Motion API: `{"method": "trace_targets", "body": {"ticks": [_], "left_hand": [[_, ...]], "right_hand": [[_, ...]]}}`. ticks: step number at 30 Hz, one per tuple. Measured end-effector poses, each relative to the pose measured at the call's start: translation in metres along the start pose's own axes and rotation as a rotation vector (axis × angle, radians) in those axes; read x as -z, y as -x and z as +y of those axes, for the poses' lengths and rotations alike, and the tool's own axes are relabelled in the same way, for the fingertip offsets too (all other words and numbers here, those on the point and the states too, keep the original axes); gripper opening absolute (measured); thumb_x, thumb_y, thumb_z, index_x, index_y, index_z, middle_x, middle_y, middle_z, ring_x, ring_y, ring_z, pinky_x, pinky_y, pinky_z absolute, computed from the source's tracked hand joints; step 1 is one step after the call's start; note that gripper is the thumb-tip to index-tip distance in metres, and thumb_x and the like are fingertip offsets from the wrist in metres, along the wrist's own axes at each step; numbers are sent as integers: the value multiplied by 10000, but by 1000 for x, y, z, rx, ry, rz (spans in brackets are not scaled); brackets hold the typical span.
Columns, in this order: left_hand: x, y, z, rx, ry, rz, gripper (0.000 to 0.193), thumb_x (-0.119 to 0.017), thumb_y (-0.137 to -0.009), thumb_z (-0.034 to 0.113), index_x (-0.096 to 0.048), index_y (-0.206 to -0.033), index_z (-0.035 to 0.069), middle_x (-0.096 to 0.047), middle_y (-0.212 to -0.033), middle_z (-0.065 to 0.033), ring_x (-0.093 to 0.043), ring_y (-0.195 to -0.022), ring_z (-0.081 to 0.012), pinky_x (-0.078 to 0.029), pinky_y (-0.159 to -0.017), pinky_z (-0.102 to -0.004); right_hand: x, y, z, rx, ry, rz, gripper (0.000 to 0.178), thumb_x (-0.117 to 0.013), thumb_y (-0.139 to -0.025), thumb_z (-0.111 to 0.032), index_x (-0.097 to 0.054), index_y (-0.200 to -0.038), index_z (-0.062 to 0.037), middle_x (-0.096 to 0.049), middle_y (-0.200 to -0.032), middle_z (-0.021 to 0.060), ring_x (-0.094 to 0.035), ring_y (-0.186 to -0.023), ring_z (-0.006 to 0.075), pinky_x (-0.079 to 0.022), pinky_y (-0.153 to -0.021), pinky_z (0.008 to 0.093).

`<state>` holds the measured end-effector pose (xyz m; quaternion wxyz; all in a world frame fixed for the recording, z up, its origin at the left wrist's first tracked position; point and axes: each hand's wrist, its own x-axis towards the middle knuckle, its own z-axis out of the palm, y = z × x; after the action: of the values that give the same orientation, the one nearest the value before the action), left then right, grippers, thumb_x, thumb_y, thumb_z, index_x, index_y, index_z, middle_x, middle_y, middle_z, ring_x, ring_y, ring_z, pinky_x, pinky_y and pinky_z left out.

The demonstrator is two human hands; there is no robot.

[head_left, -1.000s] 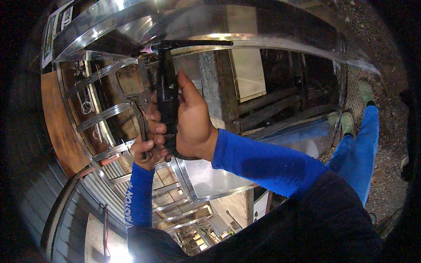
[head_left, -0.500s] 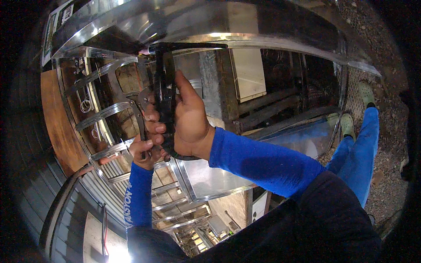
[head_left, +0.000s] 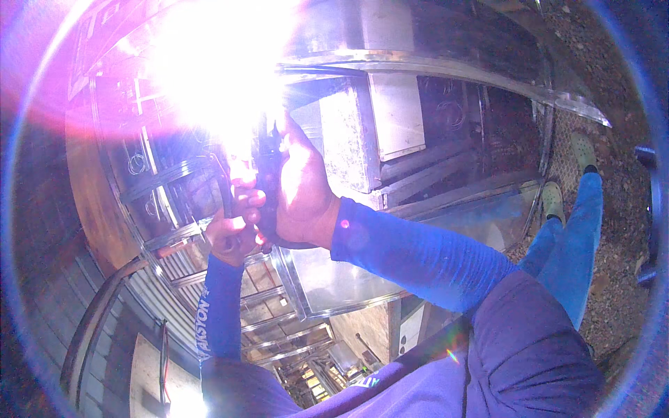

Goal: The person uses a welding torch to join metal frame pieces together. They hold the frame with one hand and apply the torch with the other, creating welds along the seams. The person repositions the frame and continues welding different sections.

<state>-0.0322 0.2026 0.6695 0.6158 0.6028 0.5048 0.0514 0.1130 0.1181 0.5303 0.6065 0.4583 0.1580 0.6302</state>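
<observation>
In my right hand (head_left: 310, 188), closed round its dark handle, is a welding torch (head_left: 267, 157). White glare with a pink-violet halo covers the torch's upper end. To its left my left hand (head_left: 233, 230) is closed on the handle of locking pliers (head_left: 226, 184), its fingers close against the torch. The pliers' jaws are lost in the glare. Above both hands a long, shiny sheet-metal panel (head_left: 446, 35) runs across a metal frame (head_left: 174, 180) with bright bars.
A brown wooden board (head_left: 104, 188) and a curved dark pipe (head_left: 94, 327) stand at the left. A pale panel (head_left: 396, 115) lies beyond the frame. At the right, legs in blue trousers (head_left: 585, 230) and pale green clogs (head_left: 584, 152) are on gravelly ground (head_left: 613, 279).
A blinding white light has appeared at the torch's upper end, hiding the nozzle and the pliers' jaws and lighting up my sleeves and shirt. Both hands stay almost in place.
</observation>
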Motion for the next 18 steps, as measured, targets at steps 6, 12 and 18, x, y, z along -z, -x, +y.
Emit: {"method": "trace_targets", "body": {"ticks": [6,12,18], "left_hand": [[-1,1,-5,-25,-102,62,563,-662,-666,194,-567,-1202,47,-653,-1019,-122,-683,-683,-282,-581,-486,-393],[-5,1,-3,26,-107,29,526,-676,-655,225,-562,-1143,65,-639,-1004,-130,-633,-527,-305,-546,-378,-425],[-6,0,3,71,-16,-5,682,-674,-639,161,-504,-1282,8,-608,-1017,-120,-680,-661,-314,-600,-469,-473]], "right_hand": [[10,-5,3,99,22,16,685,-381,-921,-764,-592,-956,-113,-516,-681,64,-450,-511,178,-375,-450,339],[10,-3,1,122,81,21,690,-378,-920,-768,-585,-965,-112,-509,-690,57,-458,-524,174,-379,-453,332],[17,3,-1,82,46,-34,677,-395,-909,-774,-586,-951,-127,-514,-698,44,-466,-546,169,-383,-483,335]]}}
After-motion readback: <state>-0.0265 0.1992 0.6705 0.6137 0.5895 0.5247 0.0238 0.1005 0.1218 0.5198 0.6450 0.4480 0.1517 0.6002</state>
